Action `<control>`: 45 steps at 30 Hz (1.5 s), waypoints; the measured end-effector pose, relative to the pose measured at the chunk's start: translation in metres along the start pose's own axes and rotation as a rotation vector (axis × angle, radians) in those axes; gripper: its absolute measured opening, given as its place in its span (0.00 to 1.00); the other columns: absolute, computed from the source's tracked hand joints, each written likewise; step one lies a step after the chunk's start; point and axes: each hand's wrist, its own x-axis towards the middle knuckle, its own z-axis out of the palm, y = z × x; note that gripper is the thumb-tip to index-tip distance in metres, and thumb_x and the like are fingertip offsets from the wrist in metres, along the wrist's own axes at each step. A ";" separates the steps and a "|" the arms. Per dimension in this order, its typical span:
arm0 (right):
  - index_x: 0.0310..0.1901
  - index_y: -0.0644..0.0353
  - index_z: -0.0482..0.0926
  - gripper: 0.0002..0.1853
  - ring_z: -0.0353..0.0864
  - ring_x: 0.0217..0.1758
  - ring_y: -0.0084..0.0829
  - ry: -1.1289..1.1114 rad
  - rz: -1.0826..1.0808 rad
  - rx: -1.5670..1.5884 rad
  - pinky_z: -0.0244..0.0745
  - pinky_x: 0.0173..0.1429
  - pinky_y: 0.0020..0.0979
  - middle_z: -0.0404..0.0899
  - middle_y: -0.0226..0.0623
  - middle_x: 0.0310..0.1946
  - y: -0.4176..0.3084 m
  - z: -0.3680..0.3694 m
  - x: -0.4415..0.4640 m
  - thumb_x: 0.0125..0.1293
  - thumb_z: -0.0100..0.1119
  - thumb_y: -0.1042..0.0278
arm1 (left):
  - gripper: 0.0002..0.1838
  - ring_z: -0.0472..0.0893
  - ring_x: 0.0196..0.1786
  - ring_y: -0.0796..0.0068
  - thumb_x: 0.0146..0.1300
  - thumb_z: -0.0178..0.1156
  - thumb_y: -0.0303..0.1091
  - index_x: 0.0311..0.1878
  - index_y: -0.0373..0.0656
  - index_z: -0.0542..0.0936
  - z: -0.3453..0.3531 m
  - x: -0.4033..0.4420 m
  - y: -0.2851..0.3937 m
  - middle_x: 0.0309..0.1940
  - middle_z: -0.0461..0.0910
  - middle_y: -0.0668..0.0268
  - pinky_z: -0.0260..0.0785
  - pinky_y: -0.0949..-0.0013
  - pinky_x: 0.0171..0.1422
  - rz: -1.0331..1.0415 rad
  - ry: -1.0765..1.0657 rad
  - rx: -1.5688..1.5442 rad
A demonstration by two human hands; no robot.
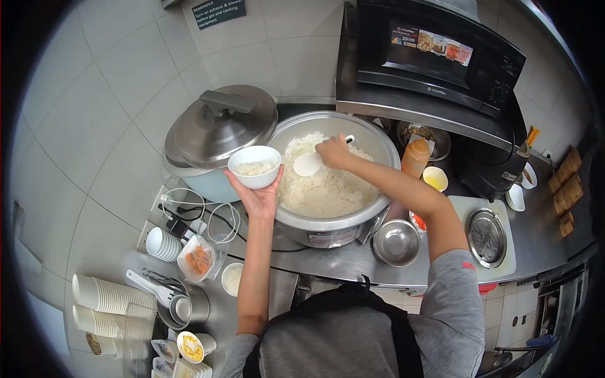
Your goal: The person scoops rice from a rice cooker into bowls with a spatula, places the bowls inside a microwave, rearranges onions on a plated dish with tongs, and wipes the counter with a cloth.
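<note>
My left hand (257,196) holds up a small white bowl (254,181) from below, with some cooked rice (254,168) in it. The bowl is just left of a large metal rice cooker pot (389,151), level with its rim. Inside the pot lies a wide heap of white rice (328,189). My right hand (334,152) is over the rice, closed round the handle of a white rice paddle (307,164). The paddle's blade rests on or just above the rice; I cannot tell which.
A lidded steel pot (220,135) stands left of the cooker, and a microwave (441,57) sits on a shelf behind. To the right are a sauce bottle (415,157) and a steel bowl (397,242). Stacked paper cups (113,295) and cables (214,217) lie left.
</note>
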 end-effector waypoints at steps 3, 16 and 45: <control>0.35 0.56 0.82 0.11 0.80 0.43 0.40 -0.068 0.030 0.021 0.50 0.57 0.48 0.81 0.43 0.35 -0.003 0.006 0.007 0.54 0.48 0.72 | 0.42 0.62 0.65 0.56 0.56 0.47 0.69 0.66 0.51 0.55 -0.001 0.006 -0.002 0.65 0.57 0.60 0.63 0.40 0.61 0.017 -0.047 0.020; 0.41 0.58 0.80 0.12 0.77 0.49 0.39 -0.286 -0.020 0.203 0.44 0.61 0.51 0.80 0.43 0.40 -0.027 0.010 -0.027 0.57 0.51 0.67 | 0.43 0.63 0.64 0.55 0.56 0.49 0.68 0.66 0.47 0.56 -0.002 0.008 -0.002 0.64 0.58 0.57 0.63 0.39 0.61 0.022 -0.027 0.038; 0.30 0.61 0.79 0.09 0.70 0.25 0.17 -0.457 -0.083 1.027 0.66 0.31 0.21 0.75 0.28 0.22 0.053 -0.084 -0.050 0.62 0.56 0.65 | 0.40 0.64 0.64 0.57 0.59 0.49 0.65 0.66 0.47 0.57 0.018 -0.030 0.007 0.63 0.62 0.58 0.63 0.45 0.62 -0.270 -0.075 0.156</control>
